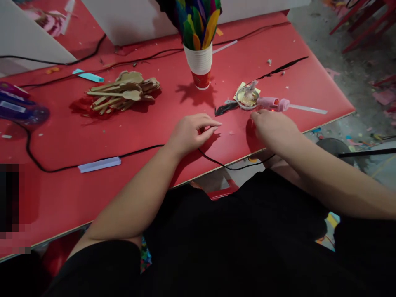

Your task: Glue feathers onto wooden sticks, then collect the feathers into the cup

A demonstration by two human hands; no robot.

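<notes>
My left hand (193, 131) hovers over the red table, thumb and forefinger stretched out with a small gap and nothing visible between them. Close to the front edge, my right hand (274, 126) is closed with its fingertips bent down; whatever they pinch is hidden. Just beyond it lies a pink glue gun (272, 103) with a glue stick (309, 109) out of its back and a small orange light showing. Its nozzle end meets a small round dish (247, 98) smeared with glue. Left of the dish is a dark feather (227, 108); a long thin black feather (283, 68) lies behind.
A paper cup (199, 62) holds colourful feathers (201, 24). Wooden spoon-shaped pieces (125, 91) are piled to the left, near a turquoise strip (88, 76). A lilac strip (99, 164), black cables (145, 149) and a blue bottle (23, 107) also lie on the table (145, 132).
</notes>
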